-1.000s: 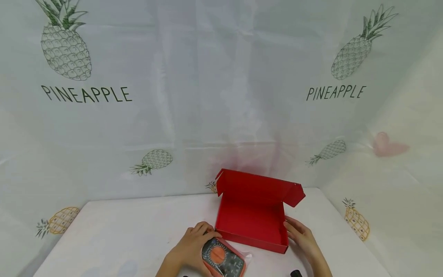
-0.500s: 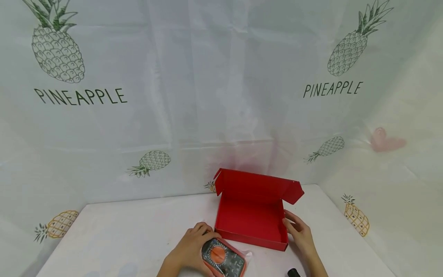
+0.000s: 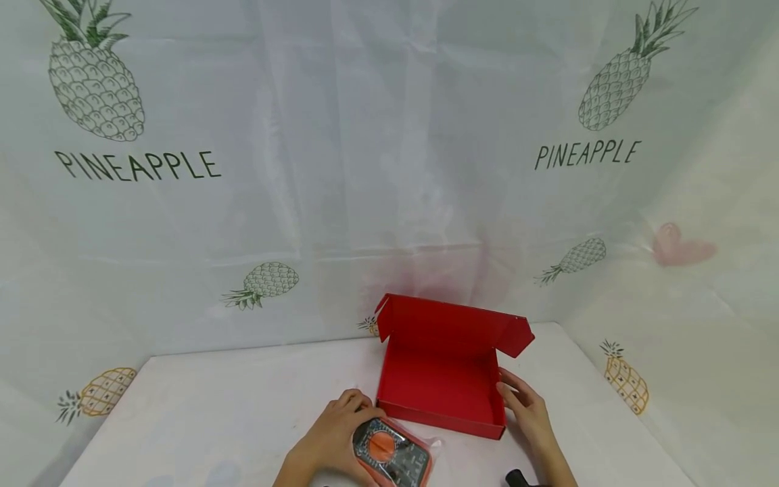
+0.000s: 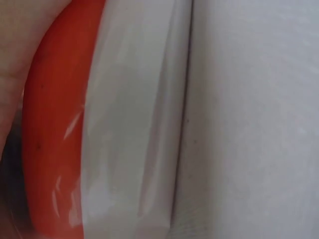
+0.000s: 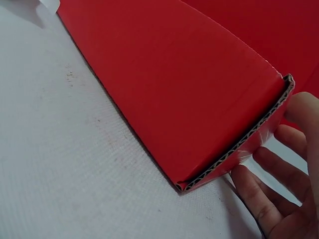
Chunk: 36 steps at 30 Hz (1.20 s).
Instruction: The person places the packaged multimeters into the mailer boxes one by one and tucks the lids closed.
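Left hand [image 3: 333, 436] grips the meter [image 3: 398, 454] beside the near edge of the red box [image 3: 439, 420]. Right hand [image 3: 531, 414] pinches the box's right wall, thumb inside; white table [image 3: 213, 406] stretches away to either side.

Lighting soft, greyish; pinkish cast on backdrop [image 3: 377, 203] behind red box [image 3: 443, 385], faint shadow right of box. Left wrist view blurred, seemingly out of focus.
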{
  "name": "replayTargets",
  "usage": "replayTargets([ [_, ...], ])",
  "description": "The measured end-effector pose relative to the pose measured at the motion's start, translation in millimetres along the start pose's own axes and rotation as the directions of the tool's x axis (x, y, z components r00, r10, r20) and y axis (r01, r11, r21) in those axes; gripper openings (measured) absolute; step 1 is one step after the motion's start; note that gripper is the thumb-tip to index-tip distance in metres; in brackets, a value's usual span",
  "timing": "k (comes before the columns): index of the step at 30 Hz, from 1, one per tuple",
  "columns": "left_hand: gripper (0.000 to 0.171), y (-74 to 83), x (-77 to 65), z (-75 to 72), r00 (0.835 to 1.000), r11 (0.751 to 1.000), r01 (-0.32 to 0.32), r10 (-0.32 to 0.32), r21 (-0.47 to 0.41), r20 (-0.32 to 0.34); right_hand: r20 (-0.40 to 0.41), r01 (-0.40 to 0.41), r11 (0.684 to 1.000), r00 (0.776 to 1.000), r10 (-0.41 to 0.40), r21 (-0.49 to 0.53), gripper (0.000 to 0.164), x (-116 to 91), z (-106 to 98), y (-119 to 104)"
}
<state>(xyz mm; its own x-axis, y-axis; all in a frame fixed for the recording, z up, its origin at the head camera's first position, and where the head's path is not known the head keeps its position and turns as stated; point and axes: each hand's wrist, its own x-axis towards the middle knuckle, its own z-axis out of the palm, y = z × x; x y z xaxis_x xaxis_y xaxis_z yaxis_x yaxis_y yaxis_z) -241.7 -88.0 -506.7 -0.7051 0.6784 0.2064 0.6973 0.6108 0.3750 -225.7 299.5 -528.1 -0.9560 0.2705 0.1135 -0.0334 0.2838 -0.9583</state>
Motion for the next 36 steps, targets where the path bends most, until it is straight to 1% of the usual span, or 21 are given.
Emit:
replayTargets([
  [6,0.086,-0.5,0.0,0.7,1.0,1.0,-0.012,0.013,0.012,-0.02,-0.001,0.02,1.0,1.0,-0.02,-0.013,0.049,1,-1,2],
  [12,0.085,-1.3,-0.5,0.8,1.0,1.0,-0.004,0.004,0.0,-0.012,-0.008,0.009,1.0,1.0,-0.009,-0.015,0.049,1,0,2],
  [18,0.081,0.9,-0.1,-1.1,0.999,0.999,-0.036,0.036,0.003,-0.034,-0.008,0.018,1.0,1.0,-0.018,-0.016,0.051,2,1,0],
  [20,0.08,1.3,-0.2,-1.0,0.999,0.999,-0.042,0.042,-0.002,-0.035,-0.01,0.011,1.0,1.0,-0.011,-0.019,0.051,1,1,-1],
  [23,0.078,3.2,-0.2,-1.1,0.999,0.999,-0.044,0.044,-0.017,-0.024,-0.002,-0.02,1.0,1.0,0.02,-0.02,0.052,1,1,-1],
  [25,0.076,4.5,0.0,-0.8,0.999,0.999,-0.038,0.038,-0.024,-0.012,0.003,-0.035,0.999,0.999,0.035,-0.025,0.053,1,0,-1],
  [29,0.076,6.6,0.3,-1.5,1.0,1.0,-0.015,0.015,-0.015,0.004,0.011,-0.038,0.999,0.999,0.038,-0.032,0.055,1,0,-1],
  [33,0.078,8.2,-0.2,-4.1,1.0,1.0,0.0,0.0,0.013,0.005,0.012,-0.035,0.999,0.999,0.035,-0.032,0.055,0,0,-1],
  [36,0.079,9.3,-0.6,-7.1,1.0,0.999,-0.008,0.008,0.031,-0.008,0.01,-0.03,0.999,0.999,0.03,-0.026,0.054,0,0,-1],
])
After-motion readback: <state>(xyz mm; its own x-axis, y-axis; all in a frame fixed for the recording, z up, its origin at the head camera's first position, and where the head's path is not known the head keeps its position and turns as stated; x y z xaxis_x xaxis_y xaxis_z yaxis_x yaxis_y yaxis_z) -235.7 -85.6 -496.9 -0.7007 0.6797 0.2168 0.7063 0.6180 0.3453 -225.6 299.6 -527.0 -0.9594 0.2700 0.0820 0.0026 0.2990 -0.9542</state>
